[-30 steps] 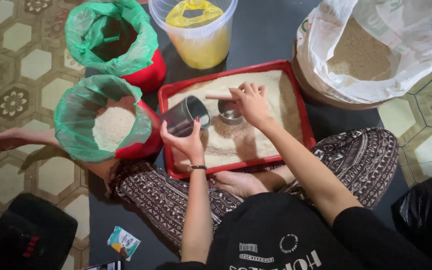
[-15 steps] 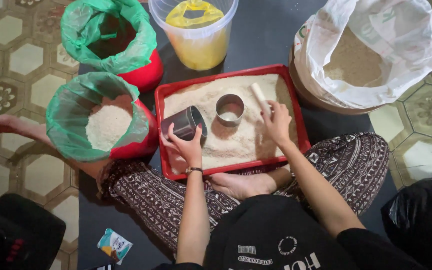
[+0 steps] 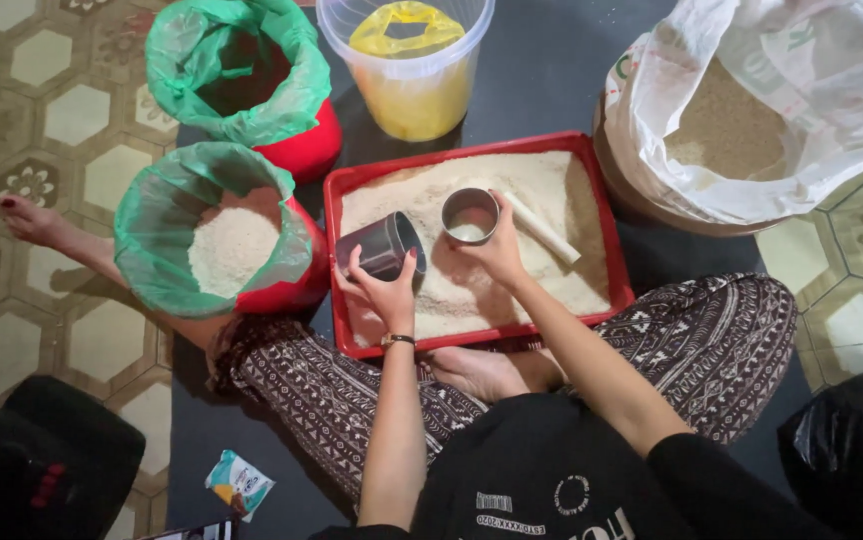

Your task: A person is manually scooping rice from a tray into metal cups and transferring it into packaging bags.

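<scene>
Patterned tile floor [image 3: 12, 330], dark mat [image 3: 542, 70]; left hand [image 3: 387, 290] grips tilted cup [image 3: 382, 245], right hand [image 3: 497, 250] grips upright cup [image 3: 470, 215].

Tray [image 3: 347, 190] of grain on the floor before the seated person; two lined buckets [image 3: 217, 235] left, clear tub [image 3: 407, 70] behind, open sack [image 3: 752, 120] right; a stick, possibly, lies in the tray.

Dark mat [image 3: 552, 70] under me on the tiled floor [image 3: 42, 120] | on the mat: red tray [image 3: 347, 185], two green-lined red buckets [image 3: 302, 285], clear tub [image 3: 412, 85], white sack [image 3: 752, 130] | small packet [image 3: 239, 483] by my knee
</scene>
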